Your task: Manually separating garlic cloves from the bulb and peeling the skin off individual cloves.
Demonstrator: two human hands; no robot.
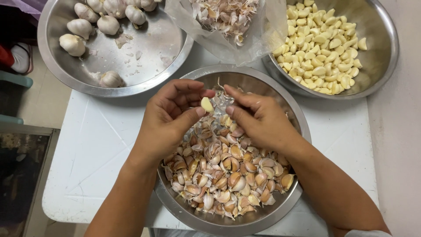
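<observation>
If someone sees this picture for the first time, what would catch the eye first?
Probably the two hands at the centre: the left hand pinches a peeled garlic clove, the right hand close beside it, above a steel bowl of unpeeled cloves. Next, the bowl of peeled cloves at top right.

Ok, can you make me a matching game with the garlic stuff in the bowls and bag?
Things:
1. whole garlic bulbs
2. peeled cloves
3. unpeeled cloves
4. garlic skins

Places:
A. clear plastic bag
B. top right steel bowl
C. near steel bowl, under the hands
D. top left steel bowl

Pairs: 1-D, 2-B, 3-C, 4-A

Bonus: the left hand pinches one peeled clove, and the right hand is beside it.
</observation>
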